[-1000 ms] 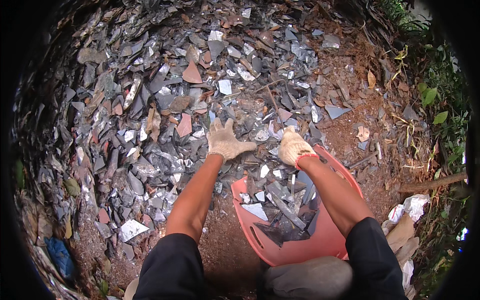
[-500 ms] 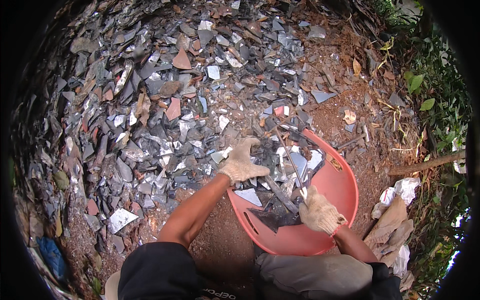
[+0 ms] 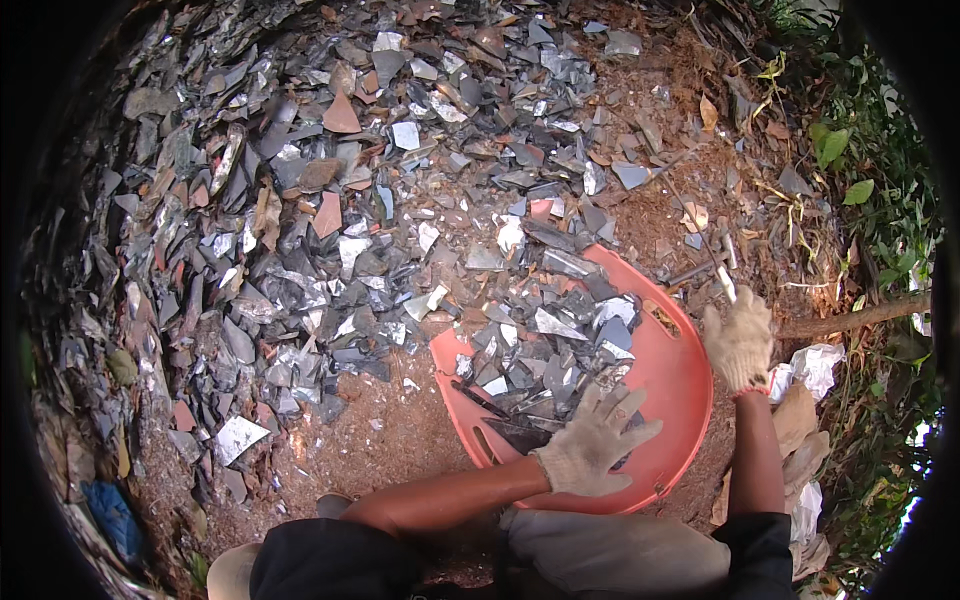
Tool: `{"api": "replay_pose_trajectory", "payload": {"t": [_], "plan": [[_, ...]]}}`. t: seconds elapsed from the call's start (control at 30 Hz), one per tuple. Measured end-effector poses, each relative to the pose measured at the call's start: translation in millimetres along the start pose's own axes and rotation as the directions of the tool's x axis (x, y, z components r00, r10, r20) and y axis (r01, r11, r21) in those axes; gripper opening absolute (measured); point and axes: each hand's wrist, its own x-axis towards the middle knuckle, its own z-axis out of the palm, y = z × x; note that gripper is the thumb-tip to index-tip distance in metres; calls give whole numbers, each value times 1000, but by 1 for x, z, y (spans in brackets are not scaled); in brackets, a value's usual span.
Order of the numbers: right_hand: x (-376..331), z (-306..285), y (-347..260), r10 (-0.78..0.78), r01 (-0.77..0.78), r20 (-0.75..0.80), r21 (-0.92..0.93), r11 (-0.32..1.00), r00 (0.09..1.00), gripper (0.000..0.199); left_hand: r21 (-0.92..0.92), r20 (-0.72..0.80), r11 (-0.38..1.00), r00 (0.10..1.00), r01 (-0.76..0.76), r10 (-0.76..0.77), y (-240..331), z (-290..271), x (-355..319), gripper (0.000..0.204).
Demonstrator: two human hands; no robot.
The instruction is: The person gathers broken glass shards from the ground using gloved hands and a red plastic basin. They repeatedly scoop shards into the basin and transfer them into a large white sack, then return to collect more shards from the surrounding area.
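In front of my knees lies a salmon-red plastic scoop pan (image 3: 672, 400) with slotted handles. Broken glass and mirror shards (image 3: 545, 370) are heaped in its left and middle parts. My left hand (image 3: 592, 445), in a cream knit glove, is open with fingers spread over the near side of that heap; whether it touches the shards I cannot tell. Beyond the pan's right rim, my gloved right hand (image 3: 740, 340) is closed around the white handle of a thin-rod hand tool (image 3: 727, 283). The rod points up and away to the left, its far end blurred.
A wide bank of glass shards (image 3: 300, 250) covers the ground to the left and far side. At right are a thick stick (image 3: 850, 320), crumpled white plastic (image 3: 815, 370), brown sheets (image 3: 795, 425) and green plants (image 3: 880, 220). Blue plastic (image 3: 108, 515) lies at lower left.
My left hand moved from the pan's far left edge to its near side and spread open. My right hand carried the tool out over the right rim. More shards now sit in the pan.
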Motion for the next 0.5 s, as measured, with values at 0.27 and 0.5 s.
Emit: {"api": "replay_pose_trajectory", "payload": {"t": [0.27, 0.5], "plan": [[71, 109, -25, 45, -158, 534, 167, 973, 844, 69, -669, -24, 2, -18, 744, -1000, -50, -58, -102, 47], [41, 111, -10, -25, -243, 494, 472, 848, 869, 63, -873, 297, -399, -344, 279, -891, -4, -65, -48, 29]]}}
